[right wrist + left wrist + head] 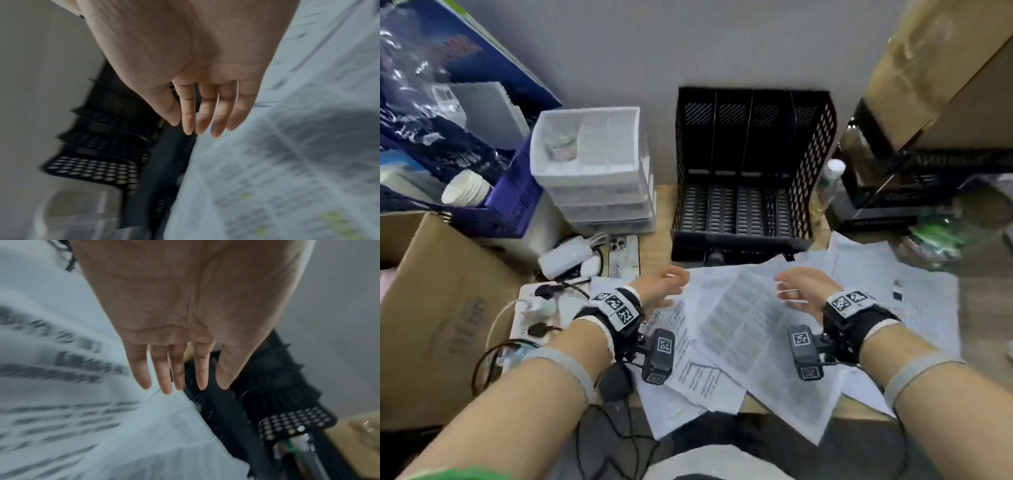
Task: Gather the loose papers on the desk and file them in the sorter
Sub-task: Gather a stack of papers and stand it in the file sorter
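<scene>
Both hands were empty and flat-fingered: left hand (661, 286) and right hand (803, 291) hovered palms-inward over the loose papers (743, 329), fingers straight and slightly spread, gripping nothing. Whether the fingertips touched the top sheet I could not tell; the wrist views were motion-blurred. Papers lay fanned and overlapping across the desk (657, 240) between the two forearms, some corners hanging off the near edge, a few sheets running right toward the clutter there. Sorter (750, 164) — black perforated plastic, upright slots — sat just behind the pile against the wall, and as far as I could see its slots held nothing. So my read: gathering had not started, nothing filed yet. To do this step well I'd sweep both hands inward from the outer sheets, catching the overhanging corners first, then lift the stack, tap its edge on the desk to square it, and slide it into one slot with the long edge down. Main risk was pushing sheets off the front edge or under the sorter's base. Power strip (534, 308) and its cables sat just left of the pile — worth keeping the left hand clear. Writing: print on the sheets was too blurred to read in any view, and the lettering on the cardboard box (448, 325) was illegible too.
</scene>
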`<act>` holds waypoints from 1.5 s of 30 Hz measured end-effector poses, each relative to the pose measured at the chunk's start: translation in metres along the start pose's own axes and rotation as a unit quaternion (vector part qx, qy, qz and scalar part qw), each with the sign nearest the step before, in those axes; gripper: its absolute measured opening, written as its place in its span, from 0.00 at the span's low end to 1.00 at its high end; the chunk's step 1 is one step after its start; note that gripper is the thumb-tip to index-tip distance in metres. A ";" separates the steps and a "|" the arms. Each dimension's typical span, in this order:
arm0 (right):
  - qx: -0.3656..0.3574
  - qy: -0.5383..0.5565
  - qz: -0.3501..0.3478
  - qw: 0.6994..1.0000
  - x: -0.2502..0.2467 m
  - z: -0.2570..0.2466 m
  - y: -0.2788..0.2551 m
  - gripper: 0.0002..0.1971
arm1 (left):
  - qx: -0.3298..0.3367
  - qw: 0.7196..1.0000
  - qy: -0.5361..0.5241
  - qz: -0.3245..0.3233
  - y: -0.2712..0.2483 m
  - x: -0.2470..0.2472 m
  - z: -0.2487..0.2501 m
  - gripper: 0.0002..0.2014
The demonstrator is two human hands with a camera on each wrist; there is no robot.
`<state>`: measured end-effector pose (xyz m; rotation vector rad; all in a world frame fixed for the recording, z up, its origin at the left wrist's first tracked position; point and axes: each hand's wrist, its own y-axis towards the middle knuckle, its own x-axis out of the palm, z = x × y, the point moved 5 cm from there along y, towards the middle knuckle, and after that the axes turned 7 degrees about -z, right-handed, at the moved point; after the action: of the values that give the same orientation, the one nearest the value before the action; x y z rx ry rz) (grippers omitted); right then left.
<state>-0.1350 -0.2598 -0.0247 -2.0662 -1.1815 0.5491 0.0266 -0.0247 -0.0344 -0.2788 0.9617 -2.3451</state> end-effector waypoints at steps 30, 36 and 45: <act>0.040 0.111 0.355 0.928 -0.145 0.186 -0.097 0.22 | -0.013 0.998 0.021 0.063 0.021 0.031 -0.079 0.29; 0.001 0.241 0.326 0.914 -0.137 0.184 -0.097 0.14 | 0.024 0.995 -0.018 0.091 0.010 0.003 -0.073 0.15; -0.023 0.193 0.199 0.960 -0.092 0.147 -0.062 0.18 | 0.023 0.973 0.085 0.211 -0.028 -0.047 -0.084 0.21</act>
<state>-0.3113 -0.2658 -0.0764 -2.3306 -0.5602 0.2759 0.0191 0.0674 -0.0741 0.1391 0.9391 -2.0149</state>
